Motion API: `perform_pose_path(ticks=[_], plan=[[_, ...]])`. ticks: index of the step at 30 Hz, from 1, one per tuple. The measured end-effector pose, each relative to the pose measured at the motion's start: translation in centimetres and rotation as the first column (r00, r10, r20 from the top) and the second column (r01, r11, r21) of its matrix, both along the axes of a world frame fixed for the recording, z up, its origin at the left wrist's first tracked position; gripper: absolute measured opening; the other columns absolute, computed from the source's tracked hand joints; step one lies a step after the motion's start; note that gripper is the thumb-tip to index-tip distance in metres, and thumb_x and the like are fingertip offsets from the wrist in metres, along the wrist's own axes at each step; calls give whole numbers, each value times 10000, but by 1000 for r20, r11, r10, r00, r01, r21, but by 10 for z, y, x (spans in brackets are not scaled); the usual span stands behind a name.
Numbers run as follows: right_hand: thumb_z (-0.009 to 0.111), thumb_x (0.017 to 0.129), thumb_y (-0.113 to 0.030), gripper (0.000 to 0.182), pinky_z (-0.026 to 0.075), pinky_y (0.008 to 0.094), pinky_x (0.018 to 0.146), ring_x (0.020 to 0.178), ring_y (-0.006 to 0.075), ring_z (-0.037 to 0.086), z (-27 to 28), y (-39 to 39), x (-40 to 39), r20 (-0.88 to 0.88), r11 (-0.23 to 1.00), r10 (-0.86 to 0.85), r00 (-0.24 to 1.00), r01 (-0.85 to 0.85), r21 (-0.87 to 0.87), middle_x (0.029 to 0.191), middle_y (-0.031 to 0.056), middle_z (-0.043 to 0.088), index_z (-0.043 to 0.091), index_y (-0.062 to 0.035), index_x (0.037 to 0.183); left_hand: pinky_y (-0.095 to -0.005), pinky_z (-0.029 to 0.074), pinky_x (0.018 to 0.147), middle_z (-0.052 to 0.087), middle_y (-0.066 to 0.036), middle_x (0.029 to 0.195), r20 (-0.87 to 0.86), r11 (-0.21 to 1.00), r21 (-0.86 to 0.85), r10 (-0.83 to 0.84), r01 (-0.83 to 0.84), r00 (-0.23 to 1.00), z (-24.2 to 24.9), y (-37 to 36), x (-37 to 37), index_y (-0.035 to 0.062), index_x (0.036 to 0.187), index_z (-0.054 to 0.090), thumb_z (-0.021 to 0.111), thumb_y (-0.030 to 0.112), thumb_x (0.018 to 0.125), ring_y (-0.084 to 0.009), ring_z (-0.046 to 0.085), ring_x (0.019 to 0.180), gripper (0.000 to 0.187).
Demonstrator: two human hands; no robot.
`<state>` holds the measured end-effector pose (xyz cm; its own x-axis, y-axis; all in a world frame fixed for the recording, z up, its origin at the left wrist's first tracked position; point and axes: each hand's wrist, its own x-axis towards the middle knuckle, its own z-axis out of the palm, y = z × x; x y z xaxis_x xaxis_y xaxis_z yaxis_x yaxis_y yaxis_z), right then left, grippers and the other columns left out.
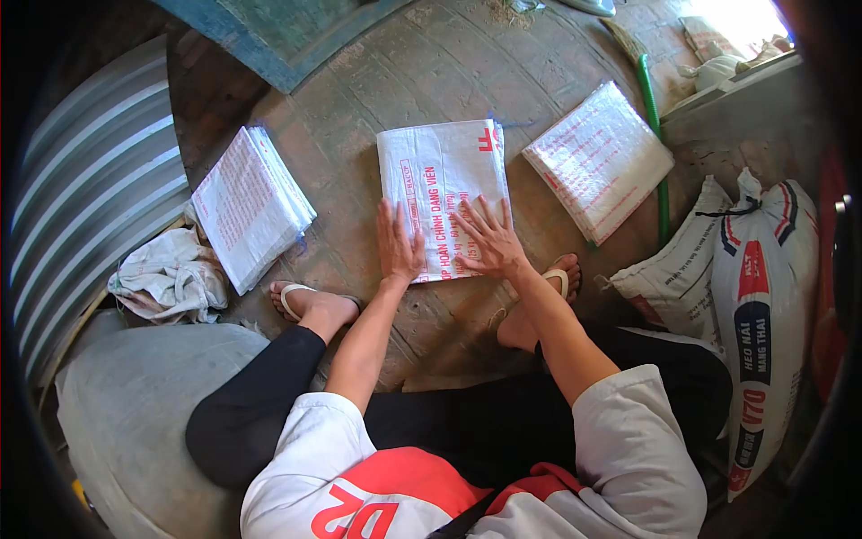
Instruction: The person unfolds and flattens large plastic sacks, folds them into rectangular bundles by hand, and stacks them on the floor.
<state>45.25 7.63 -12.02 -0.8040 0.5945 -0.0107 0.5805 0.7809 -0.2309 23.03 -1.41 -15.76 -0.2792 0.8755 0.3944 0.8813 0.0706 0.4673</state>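
The left hand (400, 244) and the right hand (491, 239) lie flat on a folded white sack (442, 198) with red words on it. The folded sack is on the brick floor (337, 184), in front of two feet in white flip-flops (294, 302). A pile of flat sacks (251, 211) is near it on the left, and a shiny stack of sacks (599, 162) is on the right. A full V70 feed bag (761, 332) is farther right, near a green pole (650, 135).
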Motion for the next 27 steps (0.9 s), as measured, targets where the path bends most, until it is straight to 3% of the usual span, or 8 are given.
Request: perform_pose_path(ticks=[3, 7, 8, 11, 13, 16, 19, 27], plan=[[488, 883, -638, 828, -36, 631, 1184, 1522, 317, 91, 2, -5, 1, -48, 999, -17, 999, 15, -45, 1639, 74, 187, 247, -242, 1570, -492, 297, 1131, 405, -278, 1463, 266, 977, -52, 214, -208, 940, -15, -5, -8, 9, 1469, 355, 572, 335, 925, -425, 380, 1359, 670], [538, 902, -504, 519, 371, 533, 1035, 1251, 324, 521, 0, -37, 1, -358, 979, -170, 918, 117, -165, 1371, 141, 570, 640, -119, 1235, -475, 461, 965, 663, -237, 1120, 418, 862, -296, 503, -410, 756, -1, 17, -17, -27, 1277, 569, 673, 309, 812, -363, 615, 1091, 583], [563, 912, -458, 409, 435, 474, 895, 1033, 291, 581, 5, -51, -2, -350, 917, -291, 890, 155, -367, 1108, 133, 621, 662, -85, 1047, -441, 527, 843, 713, -179, 917, 470, 839, -326, 543, -435, 696, -2, 29, -23, -51, 1136, 648, 716, 307, 780, -308, 688, 901, 510], [578, 940, -491, 492, 486, 342, 588, 599, 208, 599, 20, -94, -22, -118, 508, -564, 818, 231, -829, 602, 99, 582, 676, -62, 720, -386, 547, 777, 724, -138, 870, 791, 873, -471, 482, -127, 378, -7, 46, -45, -49, 1070, 673, 722, 319, 805, -253, 703, 846, 455], [552, 901, -657, 577, 480, 355, 672, 756, 200, 626, 8, -112, -42, 223, -167, -622, 750, 151, -974, 862, 97, 684, 715, -105, 957, -351, 547, 766, 709, -155, 990, 859, 885, -463, 435, 50, 270, 29, 46, -41, -68, 1143, 624, 707, 301, 840, -244, 695, 897, 485], [509, 826, -798, 780, 469, 404, 787, 919, 222, 616, 37, -127, -62, 546, -693, -711, 444, -310, -651, 1149, 82, 653, 627, -136, 1221, -363, 548, 788, 659, -218, 1129, 888, 877, -458, 443, 144, 124, 48, 55, -50, -98, 1233, 539, 705, 267, 846, -285, 681, 935, 557], [556, 884, -638, 724, 452, 439, 936, 1092, 255, 602, 51, -105, -80, 359, -380, -916, 178, -672, -635, 1280, 86, 599, 492, -99, 1363, -372, 543, 825, 660, -210, 1120, 934, 920, -356, 348, 164, 77, 69, 66, -59, -97, 1213, 549, 699, 245, 850, -280, 675, 953, 520], [624, 902, -72, 362, 563, 399, 849, 1001, 241, 667, 125, 32, -62, 47, 28, -995, -93, -670, -742, 1135, 123, 652, 545, 1, 1247, -366, 498, 933, 627, -90, 1218, 992, 997, 69, -72, -39, -100, 178, 95, -35, 16, 1326, 526, 666, 233, 911, -219, 618, 1088, 488]])
